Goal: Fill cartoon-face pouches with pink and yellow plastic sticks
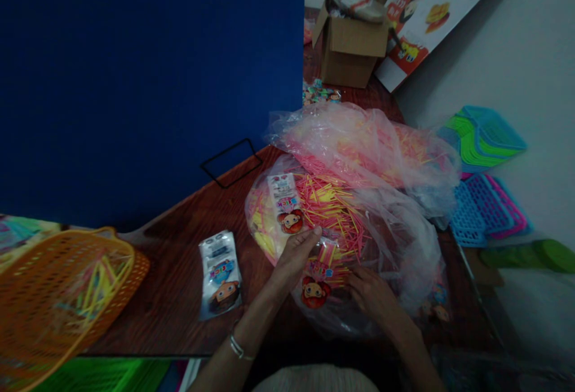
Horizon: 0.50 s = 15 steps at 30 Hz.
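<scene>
**Stick bags all over the table, both hands on one little pouch**

Biggest thing is the blue board standing along the wooden table's far left edge. Mid-table, an open clear bag holds loose pink and yellow sticks, with a second stuffed bag behind it. The orange basket at the near left corner has a few sticks in it. At the far edge there's a cardboard box.

One spare pouch lies flat on the wood. Left hand pinches the top of the cartoon pouch, which sits on the near side of the heap. Right hand is against its right edge, but I can't tell its grip. Looks like sticks are at the pouch's mouth. They're thin and slippery, so it takes a tight pinch.
</scene>
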Each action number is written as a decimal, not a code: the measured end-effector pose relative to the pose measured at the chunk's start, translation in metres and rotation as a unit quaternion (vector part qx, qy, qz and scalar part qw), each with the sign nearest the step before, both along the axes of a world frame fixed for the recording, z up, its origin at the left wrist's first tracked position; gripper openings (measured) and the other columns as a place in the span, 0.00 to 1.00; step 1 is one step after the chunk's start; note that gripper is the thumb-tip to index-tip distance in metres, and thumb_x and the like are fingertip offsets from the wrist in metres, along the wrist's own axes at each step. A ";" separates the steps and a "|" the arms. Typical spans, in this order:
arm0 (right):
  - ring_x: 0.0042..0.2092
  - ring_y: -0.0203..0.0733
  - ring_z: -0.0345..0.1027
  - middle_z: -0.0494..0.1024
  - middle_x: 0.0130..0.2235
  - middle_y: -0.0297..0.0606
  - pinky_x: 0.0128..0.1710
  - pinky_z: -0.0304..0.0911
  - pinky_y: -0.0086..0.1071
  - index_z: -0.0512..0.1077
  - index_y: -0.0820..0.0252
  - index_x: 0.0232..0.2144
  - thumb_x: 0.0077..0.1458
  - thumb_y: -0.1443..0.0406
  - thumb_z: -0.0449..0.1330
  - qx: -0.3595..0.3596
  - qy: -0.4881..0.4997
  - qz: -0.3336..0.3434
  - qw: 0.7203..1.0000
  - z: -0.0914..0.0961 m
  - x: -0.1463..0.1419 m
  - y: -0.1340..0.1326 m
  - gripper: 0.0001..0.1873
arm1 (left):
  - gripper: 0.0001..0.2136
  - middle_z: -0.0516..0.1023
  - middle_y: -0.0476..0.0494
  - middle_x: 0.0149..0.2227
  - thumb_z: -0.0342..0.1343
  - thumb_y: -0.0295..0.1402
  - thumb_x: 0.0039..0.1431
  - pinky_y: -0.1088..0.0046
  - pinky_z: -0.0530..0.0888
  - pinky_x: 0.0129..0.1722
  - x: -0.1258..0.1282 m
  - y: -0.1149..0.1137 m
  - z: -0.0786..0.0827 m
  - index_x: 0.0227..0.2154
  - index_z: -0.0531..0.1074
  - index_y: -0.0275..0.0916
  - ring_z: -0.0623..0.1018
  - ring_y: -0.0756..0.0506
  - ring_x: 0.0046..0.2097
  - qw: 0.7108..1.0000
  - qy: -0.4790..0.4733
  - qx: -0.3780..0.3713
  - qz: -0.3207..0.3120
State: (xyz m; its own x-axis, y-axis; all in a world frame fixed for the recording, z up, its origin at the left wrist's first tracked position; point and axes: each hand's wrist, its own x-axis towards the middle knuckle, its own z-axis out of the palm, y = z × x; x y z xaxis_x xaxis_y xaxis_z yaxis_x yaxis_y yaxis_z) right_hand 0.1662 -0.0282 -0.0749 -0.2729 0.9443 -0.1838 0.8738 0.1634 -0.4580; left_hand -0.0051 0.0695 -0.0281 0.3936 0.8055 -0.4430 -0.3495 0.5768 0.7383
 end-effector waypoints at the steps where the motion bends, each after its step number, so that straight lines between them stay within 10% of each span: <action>1: 0.40 0.45 0.71 0.76 0.37 0.41 0.42 0.66 0.39 0.74 0.57 0.31 0.53 0.73 0.52 0.014 0.037 -0.003 0.999 0.005 0.003 0.000 0.12 | 0.17 0.80 0.42 0.27 0.58 0.44 0.50 0.71 0.73 0.32 0.000 0.000 0.000 0.32 0.77 0.33 0.77 0.47 0.27 1.000 0.000 0.004 -0.003; 5: 0.35 0.40 0.71 0.76 0.32 0.35 0.36 0.68 0.34 0.73 0.54 0.32 0.55 0.66 0.54 0.090 0.226 -0.116 0.963 0.036 0.012 0.008 0.07 | 0.19 0.80 0.42 0.26 0.57 0.46 0.50 0.71 0.73 0.32 -0.003 -0.003 0.000 0.32 0.77 0.32 0.76 0.47 0.26 0.999 0.018 0.017 -0.030; 9: 0.32 0.37 0.71 0.75 0.31 0.33 0.31 0.67 0.29 0.70 0.55 0.35 0.54 0.64 0.57 0.205 0.350 -0.310 0.860 0.063 0.005 0.027 0.05 | 0.20 0.79 0.43 0.25 0.56 0.47 0.50 0.72 0.72 0.31 -0.001 -0.007 0.004 0.34 0.77 0.33 0.76 0.47 0.26 0.996 0.039 0.022 -0.077; 15: 0.35 0.37 0.69 0.73 0.34 0.34 0.36 0.67 0.32 0.68 0.57 0.36 0.50 0.65 0.59 0.284 0.370 -0.351 0.812 0.073 -0.009 0.050 0.08 | 0.19 0.79 0.45 0.24 0.57 0.47 0.49 0.71 0.72 0.33 0.005 -0.010 0.003 0.31 0.78 0.33 0.76 0.47 0.28 0.994 0.043 0.018 -0.097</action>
State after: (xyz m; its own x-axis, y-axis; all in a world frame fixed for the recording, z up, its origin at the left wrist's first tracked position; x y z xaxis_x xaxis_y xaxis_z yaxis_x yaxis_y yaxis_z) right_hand 0.1575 0.0216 -0.0019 0.5317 0.7899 0.3056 0.3635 0.1131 -0.9247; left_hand 0.0001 0.0596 -0.0249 0.5050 0.7336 -0.4547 -0.1689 0.6007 0.7814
